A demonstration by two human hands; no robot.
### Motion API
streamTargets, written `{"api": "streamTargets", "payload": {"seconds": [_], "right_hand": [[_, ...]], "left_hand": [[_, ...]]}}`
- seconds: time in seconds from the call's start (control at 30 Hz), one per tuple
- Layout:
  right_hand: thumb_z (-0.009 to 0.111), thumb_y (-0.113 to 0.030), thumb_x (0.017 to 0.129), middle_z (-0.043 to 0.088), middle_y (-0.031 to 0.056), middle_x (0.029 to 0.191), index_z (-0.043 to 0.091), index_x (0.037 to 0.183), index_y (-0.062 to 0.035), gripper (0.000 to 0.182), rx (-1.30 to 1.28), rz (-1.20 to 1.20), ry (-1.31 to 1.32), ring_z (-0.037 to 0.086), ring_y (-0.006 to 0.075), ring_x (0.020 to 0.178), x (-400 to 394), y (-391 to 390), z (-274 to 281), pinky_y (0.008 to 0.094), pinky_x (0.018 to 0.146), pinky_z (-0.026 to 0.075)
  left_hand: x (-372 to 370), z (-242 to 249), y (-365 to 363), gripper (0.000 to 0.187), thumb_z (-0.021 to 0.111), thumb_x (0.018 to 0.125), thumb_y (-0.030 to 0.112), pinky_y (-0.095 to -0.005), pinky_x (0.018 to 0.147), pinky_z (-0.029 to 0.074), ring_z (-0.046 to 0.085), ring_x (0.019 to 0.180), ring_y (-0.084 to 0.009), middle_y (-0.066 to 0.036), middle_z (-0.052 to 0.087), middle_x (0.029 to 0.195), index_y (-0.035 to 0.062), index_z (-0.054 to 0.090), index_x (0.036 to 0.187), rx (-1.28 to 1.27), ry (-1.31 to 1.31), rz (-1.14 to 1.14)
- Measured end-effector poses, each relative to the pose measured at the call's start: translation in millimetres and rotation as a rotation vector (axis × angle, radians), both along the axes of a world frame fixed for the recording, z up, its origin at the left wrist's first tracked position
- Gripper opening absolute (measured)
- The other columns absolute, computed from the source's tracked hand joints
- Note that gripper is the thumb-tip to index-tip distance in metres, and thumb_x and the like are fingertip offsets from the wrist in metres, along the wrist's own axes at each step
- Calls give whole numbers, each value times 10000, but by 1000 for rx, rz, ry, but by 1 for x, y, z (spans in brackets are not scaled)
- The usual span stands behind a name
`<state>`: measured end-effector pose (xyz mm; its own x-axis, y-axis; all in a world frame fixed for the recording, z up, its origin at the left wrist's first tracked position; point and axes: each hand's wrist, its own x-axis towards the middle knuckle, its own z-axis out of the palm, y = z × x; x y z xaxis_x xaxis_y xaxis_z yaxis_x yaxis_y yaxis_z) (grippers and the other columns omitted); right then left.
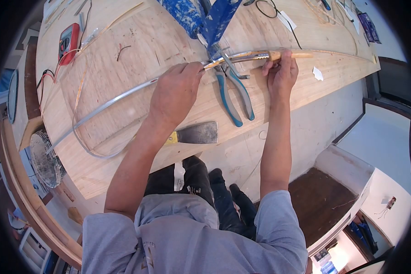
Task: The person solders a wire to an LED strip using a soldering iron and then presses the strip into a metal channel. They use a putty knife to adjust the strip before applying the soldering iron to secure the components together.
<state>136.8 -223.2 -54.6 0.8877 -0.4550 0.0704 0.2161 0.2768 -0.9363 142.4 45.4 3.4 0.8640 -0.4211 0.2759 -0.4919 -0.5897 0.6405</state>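
My left hand (176,91) is closed around a thin silvery metal strip (123,96), which curves away down to the left. Just past its fingertips, the strip's end meets the blue bench vise (214,32). My right hand (282,75) grips a slim tool by its tan, wood-like handle (301,55). The tool's narrow metal shaft (255,57) points left toward the vise; its exact kind cannot be made out. Pliers (235,93) with teal and grey handles lie between my hands, below the vise bar. A putty knife (196,134) rests near the table edge.
On the wooden table (137,41) lie a red multimeter (69,43) with leads, loose thin wires, and a scrap of white paper (318,73). A long thin yellowish strip (338,54) runs to the right edge. A round fan-like guard (46,157) stands at lower left.
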Motion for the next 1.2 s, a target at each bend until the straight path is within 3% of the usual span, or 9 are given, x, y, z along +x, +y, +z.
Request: {"api": "streamTargets", "payload": {"seconds": [0.3, 0.6, 0.8, 1.0, 1.2], "right_hand": [[499, -350, 1035, 577, 98, 598, 548, 939, -26, 341, -8, -1, 9, 532, 174, 459, -1, 1, 1, 270, 432, 446], [502, -329, 1028, 548, 85, 596, 561, 913, -36, 320, 180, -45, 6, 507, 165, 462, 1, -12, 7, 271, 422, 425], [508, -329, 1008, 548, 84, 610, 579, 922, -13, 335, 21, 122, -17, 471, 171, 454, 35, -35, 22, 282, 412, 386], [537, -308, 996, 582, 91, 634, 590, 979, 11, 324, 52, 253, -108, 552, 185, 484, 41, -42, 21, 278, 420, 436], [554, -309, 978, 620, 120, 670, 585, 1005, 20, 332, -37, 410, -130, 591, 203, 516, 50, -70, 23, 301, 451, 473]], "left_hand": [[-2, -1, -2, 121, 618, 913, 115, -447, 760, 527, 643, 855, -354, -175, 666, 874, 13, 614, 977, 21, -6, -6], [-12, 7, 2, 117, 649, 902, 110, -428, 715, 507, 640, 815, -358, -160, 671, 885, 33, 652, 991, 92, -87, 95], [-32, -9, 4, 84, 636, 900, 83, -418, 740, 502, 635, 854, -340, -140, 670, 916, 38, 645, 970, 88, -139, 157], [-22, -2, 2, 90, 651, 864, 41, -414, 764, 489, 606, 878, -330, -123, 642, 930, 32, 635, 952, -42, -264, 123], [-11, 3, 0, 126, 686, 829, 34, -414, 761, 477, 598, 879, -325, -123, 633, 922, 12, 622, 935, 140, -324, 41]]}}
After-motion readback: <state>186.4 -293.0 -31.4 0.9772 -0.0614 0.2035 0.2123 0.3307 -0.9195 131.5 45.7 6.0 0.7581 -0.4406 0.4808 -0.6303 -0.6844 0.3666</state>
